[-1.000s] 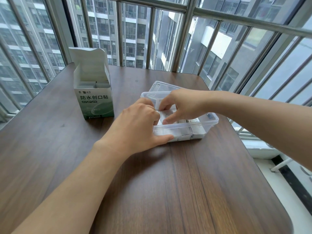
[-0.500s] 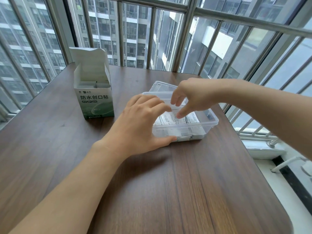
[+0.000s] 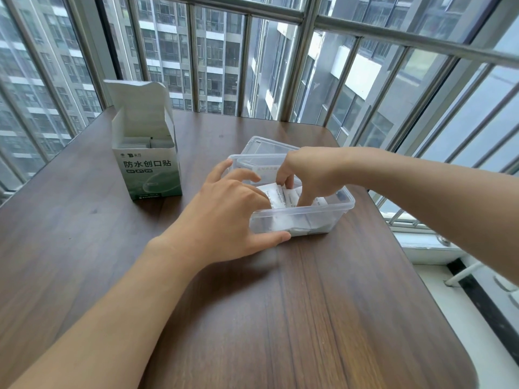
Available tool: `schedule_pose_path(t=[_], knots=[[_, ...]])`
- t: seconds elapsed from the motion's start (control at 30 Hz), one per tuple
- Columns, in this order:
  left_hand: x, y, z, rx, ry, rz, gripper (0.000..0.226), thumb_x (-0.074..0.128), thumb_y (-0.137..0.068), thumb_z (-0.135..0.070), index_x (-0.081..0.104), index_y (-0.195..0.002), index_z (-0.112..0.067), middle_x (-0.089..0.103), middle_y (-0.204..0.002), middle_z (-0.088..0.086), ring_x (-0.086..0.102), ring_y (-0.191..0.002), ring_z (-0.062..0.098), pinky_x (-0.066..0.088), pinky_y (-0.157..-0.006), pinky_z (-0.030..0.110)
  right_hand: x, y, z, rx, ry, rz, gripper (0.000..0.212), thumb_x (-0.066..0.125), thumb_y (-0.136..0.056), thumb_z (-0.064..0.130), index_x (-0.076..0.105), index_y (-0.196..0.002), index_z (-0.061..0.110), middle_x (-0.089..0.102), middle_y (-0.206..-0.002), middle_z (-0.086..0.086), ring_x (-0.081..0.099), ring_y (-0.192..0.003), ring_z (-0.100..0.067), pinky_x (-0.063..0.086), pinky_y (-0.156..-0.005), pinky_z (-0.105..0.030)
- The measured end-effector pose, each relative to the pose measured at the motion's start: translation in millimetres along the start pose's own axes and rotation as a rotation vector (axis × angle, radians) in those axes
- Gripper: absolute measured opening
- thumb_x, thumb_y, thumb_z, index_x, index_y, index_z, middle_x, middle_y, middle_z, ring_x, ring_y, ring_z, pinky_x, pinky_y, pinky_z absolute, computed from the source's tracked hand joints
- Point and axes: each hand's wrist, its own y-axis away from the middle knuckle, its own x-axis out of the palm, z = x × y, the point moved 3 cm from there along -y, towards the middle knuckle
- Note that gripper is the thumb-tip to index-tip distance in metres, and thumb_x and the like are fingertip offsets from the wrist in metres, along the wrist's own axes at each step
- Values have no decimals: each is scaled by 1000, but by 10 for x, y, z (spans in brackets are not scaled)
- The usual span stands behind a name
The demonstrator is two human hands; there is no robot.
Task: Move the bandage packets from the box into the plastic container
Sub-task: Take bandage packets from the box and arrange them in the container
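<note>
Setting: high-rise blocks are being seen through barred windows (image 3: 280,66) that are wrapping round two sides of a dark wooden table (image 3: 295,318).
Surface: the table is being occupied by three things, all on its far half.
Box: a white and green cardboard box (image 3: 148,169) is being kept upright at the left, its top flap being held open and raised; white packet edges are being shown inside its mouth.
Plastic container: the clear plastic container (image 3: 323,213) is being kept to the right of the box, apart from it, near the table's right edge.
Lid: a clear lid (image 3: 261,144) is being seen just behind the container, partly hidden by it.
Bandage packets: white bandage packets (image 3: 276,196) are being held inside the container, some standing on edge; their count is being left untold, the hands and the cloudy wall being in the way.
Left hand: the left hand (image 3: 230,211) is being laid against the container's near left corner, thumb along the front wall, fingers spread and loosely bent over the rim; nothing is being gripped.
Right hand: the right hand (image 3: 309,172) is being reached down into the container from the right, fingertips among the packets; whether one is being pinched cannot be told.
</note>
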Motion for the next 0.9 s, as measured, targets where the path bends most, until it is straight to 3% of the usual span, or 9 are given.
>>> schedule_pose_path(t=[0.13, 0.3, 0.37, 0.47, 0.53, 0.7, 0.8, 0.9], knots=[[-7, 4, -3, -1, -5, 9, 60, 46, -79, -79, 78, -91, -30, 74, -95, -21, 54, -126, 10, 19, -122, 48, 6, 19, -6, 2, -35, 6, 57, 80, -83, 23, 59, -135, 19, 64, -129, 9, 62, -90, -18, 48, -79, -27], [-6, 0, 8, -2, -3, 13, 60, 46, -78, -80, 77, -91, -30, 74, -94, -20, 53, -126, 10, 18, -122, 47, 19, -21, -63, 16, -176, 64, 61, 86, -76, 25, 57, -130, 26, 64, -123, 8, 71, -96, -26, 59, -88, -46], [-7, 1, 13, -7, 4, 16, 60, 46, -77, -80, 77, -92, -31, 73, -95, -20, 53, -127, 10, 18, -122, 47, -9, -8, -60, 21, -204, 83, 65, 86, -76, 28, 55, -133, 28, 63, -122, 9, 71, -87, -21, 61, -84, -42], [-8, 2, 15, -10, 4, 18, 62, 45, -77, -81, 77, -94, -31, 73, -96, -20, 52, -128, 9, 18, -123, 47, -56, 36, -43, 19, -192, 94, 66, 84, -80, 26, 54, -139, 26, 63, -125, 11, 64, -64, -12, 56, -64, -29], [-9, 0, 14, -11, -3, 22, 63, 44, -77, -81, 77, -95, -31, 73, -96, -20, 51, -128, 8, 17, -123, 46, -76, 52, -38, 32, -136, 74, 65, 83, -80, 24, 55, -139, 24, 64, -126, 9, 61, -59, -9, 53, -62, -25], [-8, 7, 12, -5, -1, 11, 60, 47, -77, -80, 77, -93, -30, 73, -93, -19, 52, -126, 8, 16, -124, 45, -30, 3, -2, 50, -44, 69, 52, 83, -75, 40, 66, -121, 21, 72, -111, 1, 71, -94, -25, 60, -86, -44], [-8, 11, 12, -6, -2, 15, 60, 47, -78, -80, 77, -94, -31, 73, -93, -19, 52, -127, 8, 16, -124, 44, -20, -28, 10, 64, -16, 75, 44, 79, -75, 45, 68, -111, 21, 75, -102, -3, 72, -91, -27, 61, -83, -46], [-13, 10, 16, -4, -3, 15, 60, 47, -78, -80, 77, -95, -31, 73, -94, -18, 52, -127, 8, 17, -123, 45, -24, -40, -6, 82, 1, 80, 43, 78, -74, 36, 68, -111, 17, 75, -103, -5, 72, -92, -28, 61, -84, -47]])
